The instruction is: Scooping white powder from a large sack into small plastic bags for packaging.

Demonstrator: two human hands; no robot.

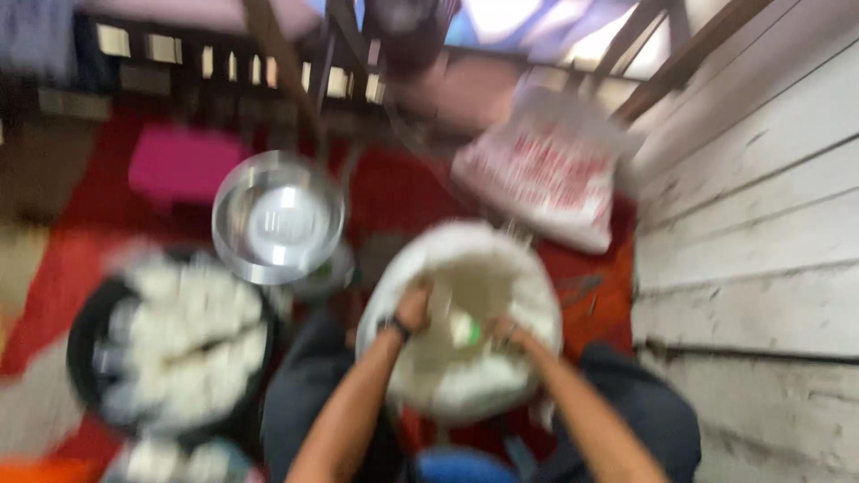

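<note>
While both my hands work inside the white bowl point(461, 317) on my lap, the picture is smeared by motion, so much of this is a best reading. My left hand point(413, 309) is curled near the bowl's far side, a dark band at its wrist; whether its grip is clenched on anything I cannot tell. My right hand point(508, 335) sits just beside a small white and green piece point(465, 329) in the middle of the bowl; it seems to touch it, but I cannot tell if the grip has closed on it.

To my left on the red mat point(394, 192) stand a steel bowl point(278, 217) and, nearer me, a dark pan point(170, 344) heaped with white lumps. A printed sack point(546, 174) lies near the mat's far right corner, against the plank wall point(761, 206).

What could go wrong, as I judge it: the bowl rests only on my knees, so a hard push from either hand could tip it and spill the white stuff onto the mat. The small piece could also slip away among the contents.

The bowl's contents are a white blur, my fingers cannot be told apart, and the pan's near edge is cut off.
</note>
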